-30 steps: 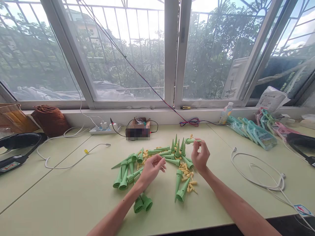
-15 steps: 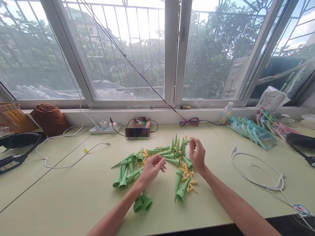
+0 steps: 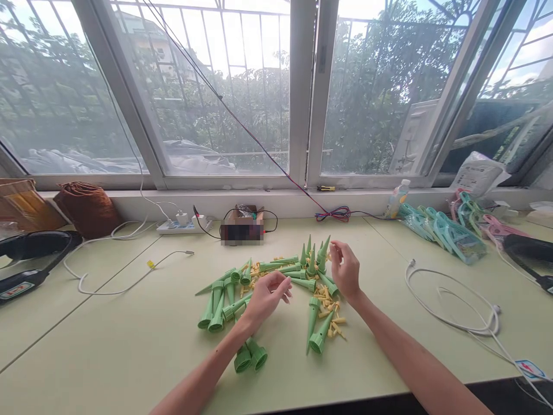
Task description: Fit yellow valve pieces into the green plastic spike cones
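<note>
Green cone-shaped spikes, numerous, ribbed at the collar, lying in a loose heap mid-table; several partly hidden beneath the left hand and wrist, so no sure count; two further spikes nearer the front, their wide ends showing, the remainder covered by the left forearm; upright green spikes, a cluster at the heap's far right, points upward, overlapping, their bases partly screened; small yellow pieces, scattered among and beside the spikes, many too small to make out singly; left hand, above the heap, fingers loosely bent and a little parted, nothing visible between them, palm side turned from view; right hand, just beside the rightmost upright spike, thumb and forefinger curled close to its tip; whether they pinch or merely adjoin it cannot be told; pale table, front edge cut off at left; box by the window, its front masked by a pixelated patch; white power strip, left of it; bottle, right, before teal items in clear wrapping, hard to identify; black objects at the left border, cropped.
</note>
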### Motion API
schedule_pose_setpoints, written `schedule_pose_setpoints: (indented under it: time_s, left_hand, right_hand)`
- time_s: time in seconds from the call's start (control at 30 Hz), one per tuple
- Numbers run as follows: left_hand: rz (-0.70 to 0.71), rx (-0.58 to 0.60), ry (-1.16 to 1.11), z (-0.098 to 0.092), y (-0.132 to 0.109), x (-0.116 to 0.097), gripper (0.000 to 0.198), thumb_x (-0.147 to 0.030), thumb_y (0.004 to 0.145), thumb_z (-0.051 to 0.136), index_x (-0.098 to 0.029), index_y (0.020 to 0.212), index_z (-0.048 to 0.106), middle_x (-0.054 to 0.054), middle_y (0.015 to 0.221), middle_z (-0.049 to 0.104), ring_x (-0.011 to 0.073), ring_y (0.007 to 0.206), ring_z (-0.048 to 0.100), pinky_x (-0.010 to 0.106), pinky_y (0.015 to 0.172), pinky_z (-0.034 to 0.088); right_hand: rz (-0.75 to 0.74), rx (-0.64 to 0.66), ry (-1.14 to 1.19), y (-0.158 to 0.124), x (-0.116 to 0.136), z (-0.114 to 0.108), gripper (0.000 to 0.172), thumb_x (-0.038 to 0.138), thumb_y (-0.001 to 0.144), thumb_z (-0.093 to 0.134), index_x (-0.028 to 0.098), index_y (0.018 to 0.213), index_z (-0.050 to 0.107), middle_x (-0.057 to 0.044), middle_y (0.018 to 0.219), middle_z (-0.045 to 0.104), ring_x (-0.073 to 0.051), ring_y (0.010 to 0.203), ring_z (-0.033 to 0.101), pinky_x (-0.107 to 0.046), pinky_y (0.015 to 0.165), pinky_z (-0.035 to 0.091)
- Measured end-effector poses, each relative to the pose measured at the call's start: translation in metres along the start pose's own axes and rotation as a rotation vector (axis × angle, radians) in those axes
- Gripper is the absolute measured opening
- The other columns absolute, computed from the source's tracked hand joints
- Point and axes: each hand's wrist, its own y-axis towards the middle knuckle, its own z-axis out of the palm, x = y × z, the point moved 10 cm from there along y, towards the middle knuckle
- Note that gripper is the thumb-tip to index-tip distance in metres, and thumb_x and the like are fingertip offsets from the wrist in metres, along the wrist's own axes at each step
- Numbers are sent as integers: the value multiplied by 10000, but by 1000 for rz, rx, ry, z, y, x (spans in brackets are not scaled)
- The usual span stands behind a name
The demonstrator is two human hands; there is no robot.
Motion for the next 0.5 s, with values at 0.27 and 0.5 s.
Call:
schedule_pose_setpoints:
  time_s: [0.27,0.5]
  left_hand:
    - [-2,1,1,1,0,-2,345,-468,877,639,-138,777,632,62,730,671,179,651,656,304,580,581]
    - [7,-3,11,0,0,-1,344,-469,890,623,-141,785,631,61,740,672,180,659,658,311,592,585]
  right_hand:
    - [7,-10,-1,0,4,-2,219,305,1014,454,160,1000,617,-40,798,635,-159,657,562,-278,624,481]
    - [-2,-50,67,-6,27,-10,138,254,994,473,192,944,586,-4,741,593,-145,612,516,-272,613,459]
